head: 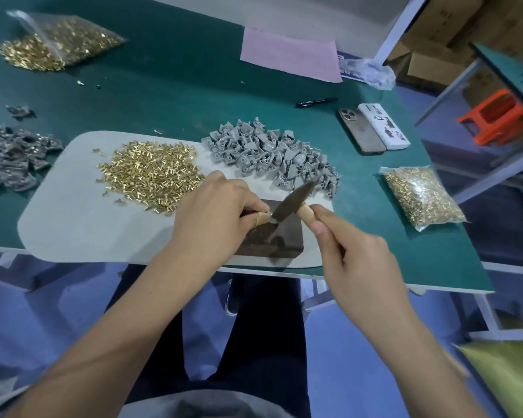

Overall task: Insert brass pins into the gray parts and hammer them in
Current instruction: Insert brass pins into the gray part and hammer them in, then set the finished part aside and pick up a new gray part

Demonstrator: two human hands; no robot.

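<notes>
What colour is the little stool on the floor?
The plastic stool is bright orange, seen in the head view, at the right.

Two pin bags (423,197) – one hammer (293,202)

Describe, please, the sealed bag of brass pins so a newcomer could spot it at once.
Start at the green table and go to its right edge, past the heap of gray plastic parts. The small clear plastic bag of brass pins lies there alone, whereas the other bag, far left, has spilled open.
</notes>
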